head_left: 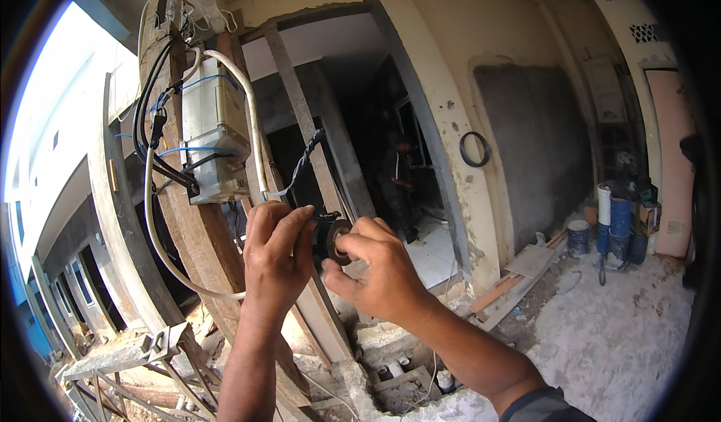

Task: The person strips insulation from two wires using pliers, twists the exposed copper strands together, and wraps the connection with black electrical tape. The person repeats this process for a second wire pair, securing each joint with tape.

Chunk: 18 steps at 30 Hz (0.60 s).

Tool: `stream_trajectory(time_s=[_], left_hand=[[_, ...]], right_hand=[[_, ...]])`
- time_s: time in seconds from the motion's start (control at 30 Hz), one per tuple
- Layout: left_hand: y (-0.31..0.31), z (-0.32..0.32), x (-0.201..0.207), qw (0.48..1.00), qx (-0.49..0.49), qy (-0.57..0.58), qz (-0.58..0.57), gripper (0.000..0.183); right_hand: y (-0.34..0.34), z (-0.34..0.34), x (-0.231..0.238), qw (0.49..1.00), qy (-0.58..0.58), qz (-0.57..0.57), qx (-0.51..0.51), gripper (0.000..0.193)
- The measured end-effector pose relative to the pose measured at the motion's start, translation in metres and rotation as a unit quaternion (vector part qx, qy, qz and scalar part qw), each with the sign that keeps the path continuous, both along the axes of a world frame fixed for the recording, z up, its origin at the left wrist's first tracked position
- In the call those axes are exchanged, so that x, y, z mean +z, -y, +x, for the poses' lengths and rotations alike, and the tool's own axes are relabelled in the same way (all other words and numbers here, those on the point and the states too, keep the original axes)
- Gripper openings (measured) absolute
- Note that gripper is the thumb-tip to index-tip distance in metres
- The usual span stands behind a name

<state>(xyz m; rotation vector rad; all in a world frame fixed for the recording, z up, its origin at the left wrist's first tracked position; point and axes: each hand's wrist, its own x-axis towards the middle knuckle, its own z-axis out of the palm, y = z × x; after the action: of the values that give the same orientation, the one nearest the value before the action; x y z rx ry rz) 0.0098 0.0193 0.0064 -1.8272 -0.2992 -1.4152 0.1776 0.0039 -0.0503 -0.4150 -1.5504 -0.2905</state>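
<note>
My right hand (375,264) grips a roll of black electrical tape (328,235), with a finger at its brown core. Just left of it, my left hand (278,245) pinches a black-taped wire (326,216) whose short end shows past the fingertips; most of it is hidden. A white cable (251,114) curves down from a meter box (214,125) to just above my left hand. From its lower end a thin grey-blue wire leads to a twisted wire bundle with a black-wrapped tip (309,151), standing up above my hands.
The box hangs on a wooden post (203,242) among loose black and blue cables. A person (396,178) stands inside the dark doorway. Blue drums (620,219) and a bucket (578,237) stand right, near planks (518,287). Pipes stick up from a pit (409,388) below.
</note>
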Motion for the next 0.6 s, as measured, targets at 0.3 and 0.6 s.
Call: stream_trajectory(time_s=[0.3, 0.6], left_hand=[[0.004, -0.003, -0.001, 1.000, -0.001, -0.005, 0.003, 0.027], [0.003, -0.005, -0.001, 1.000, -0.008, -0.005, -0.008, 0.027]], right_hand=[[-0.010, 0.025, 0.042, 0.924, -0.051, -0.099, 0.365, 0.034], [-0.037, 0.017, 0.028, 0.989, 0.002, 0.148, 0.009, 0.059]])
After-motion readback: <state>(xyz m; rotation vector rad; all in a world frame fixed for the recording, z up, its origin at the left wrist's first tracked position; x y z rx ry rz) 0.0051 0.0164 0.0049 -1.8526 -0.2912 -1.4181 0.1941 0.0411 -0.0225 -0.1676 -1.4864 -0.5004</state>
